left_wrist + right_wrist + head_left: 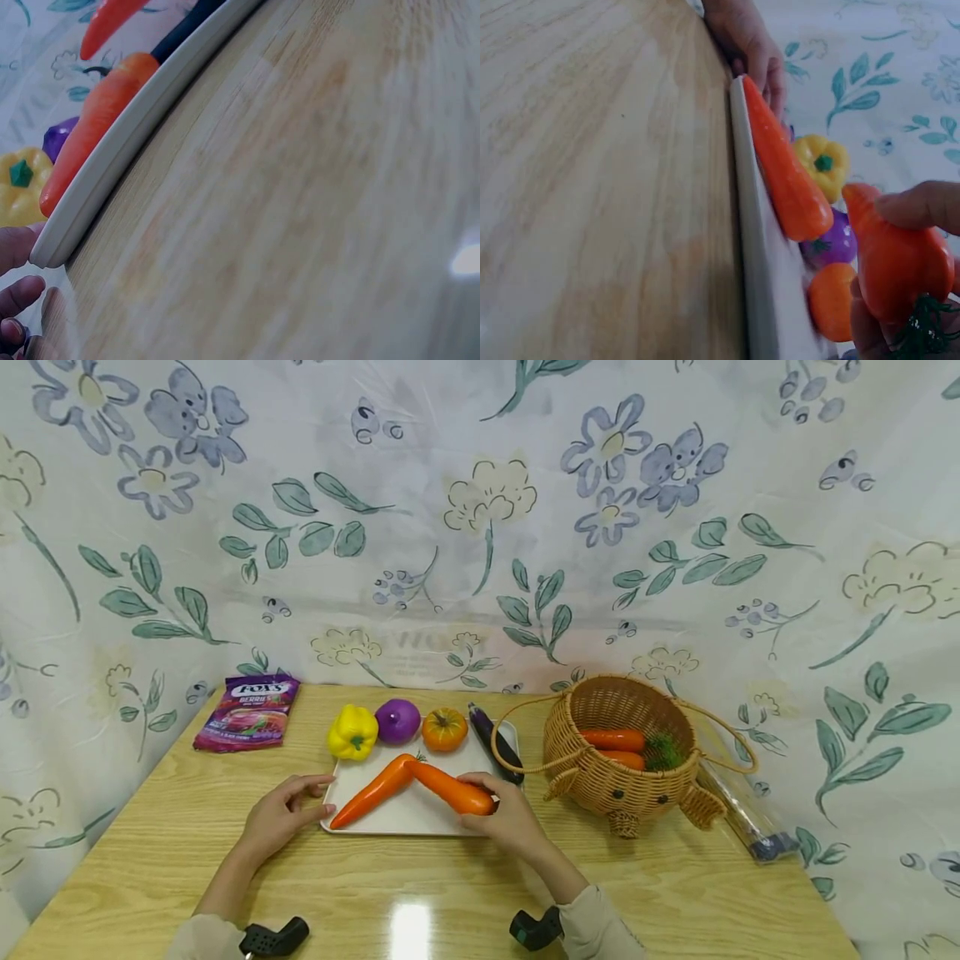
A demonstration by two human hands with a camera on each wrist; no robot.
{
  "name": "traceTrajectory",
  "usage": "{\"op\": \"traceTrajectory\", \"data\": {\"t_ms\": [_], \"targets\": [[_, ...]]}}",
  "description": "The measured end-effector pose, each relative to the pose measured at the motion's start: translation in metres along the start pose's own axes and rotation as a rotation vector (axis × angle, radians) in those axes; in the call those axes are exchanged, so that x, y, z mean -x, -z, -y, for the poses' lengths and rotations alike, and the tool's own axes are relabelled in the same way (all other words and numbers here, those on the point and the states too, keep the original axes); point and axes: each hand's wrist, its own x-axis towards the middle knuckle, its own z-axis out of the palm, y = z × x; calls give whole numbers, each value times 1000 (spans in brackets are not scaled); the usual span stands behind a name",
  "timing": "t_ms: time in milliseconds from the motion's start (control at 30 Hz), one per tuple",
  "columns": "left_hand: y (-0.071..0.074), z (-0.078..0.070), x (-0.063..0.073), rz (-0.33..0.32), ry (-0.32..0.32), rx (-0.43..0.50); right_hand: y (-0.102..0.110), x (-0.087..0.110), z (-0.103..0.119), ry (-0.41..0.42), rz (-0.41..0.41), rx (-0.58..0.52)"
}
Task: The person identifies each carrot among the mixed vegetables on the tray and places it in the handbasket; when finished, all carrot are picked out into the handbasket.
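Note:
In the head view my right hand point(510, 814) grips the thick end of an orange carrot point(448, 787) between thumb and fingers. That carrot is raised at an angle over a white tray point(420, 823), with its green leafy top near my palm in the right wrist view. A second carrot point(375, 795) lies slanted along the tray's left part. My left hand point(277, 817) is at the tray's left edge, thumb at the near corner point(51, 253) and fingers loosely bent. Behind the carrots are a yellow bell pepper point(352, 732), a purple onion-like vegetable point(397, 721), an orange tomato point(445, 729) and an eggplant point(495, 743).
A wicker basket point(577, 777) with an animal face and loop handles stands right of the tray, holding carrots point(612, 741). A purple snack bag point(250, 712) lies at the back left. Beside the basket lies a clear plastic-wrapped item point(738, 814). A floral curtain point(420, 635) hangs behind.

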Motion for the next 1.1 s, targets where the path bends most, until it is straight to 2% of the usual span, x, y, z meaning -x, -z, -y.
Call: {"op": "traceTrajectory", "data": {"t_ms": [200,467,700,933,1100], "targets": [[-1,-1,-1,-1,-9,5,16,3,9,50,106,-32],[-1,-1,-1,0,-16,13,40,2,28,103,214,11],[-1,-2,-1,7,-9,18,55,-3,35,74,289,13],[-2,0,1,4,-14,17,70,-8,40,81,355,-6],[-1,1,2,-3,-18,16,79,-10,45,43,388,8]]}}
